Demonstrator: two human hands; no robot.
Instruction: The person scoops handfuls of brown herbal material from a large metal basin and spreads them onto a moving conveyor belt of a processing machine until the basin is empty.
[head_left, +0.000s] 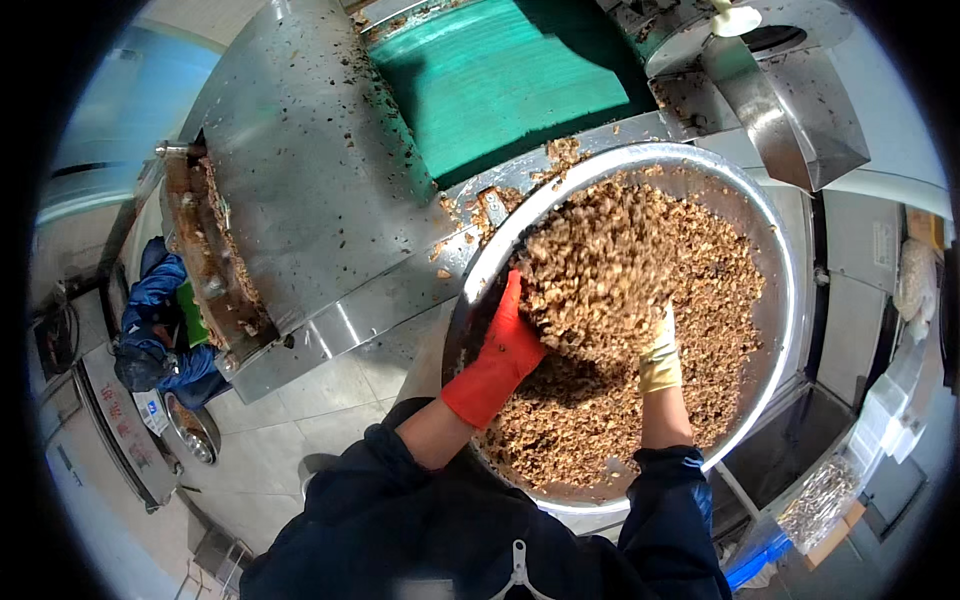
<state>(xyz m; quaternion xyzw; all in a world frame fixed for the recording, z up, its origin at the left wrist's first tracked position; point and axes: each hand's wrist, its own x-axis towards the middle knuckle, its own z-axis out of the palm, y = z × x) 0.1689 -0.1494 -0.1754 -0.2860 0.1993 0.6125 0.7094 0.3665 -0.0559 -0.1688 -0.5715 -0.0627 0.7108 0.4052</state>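
Observation:
A large round metal bowl (778, 300) is filled with a brown crumbly mix (700, 400) that looks like chopped nuts or flakes. My left hand (503, 345), in a red rubber glove, cups the left side of a lifted heap of the mix (600, 270), thumb pointing up, other fingers mostly hidden. On the heap's right, my right hand (660, 360), in a pale yellow glove, presses against it with its fingertips partly buried. Motion smears the heap, which casts a dark shadow on the mix below.
Beyond the bowl runs a green conveyor belt (510, 85) beside a curved steel machine cover (310, 150) strewn with crumbs. A steel chute (790, 115) hangs at upper right. A co-worker in blue (160, 325) crouches at far left near a metal basin (195, 428).

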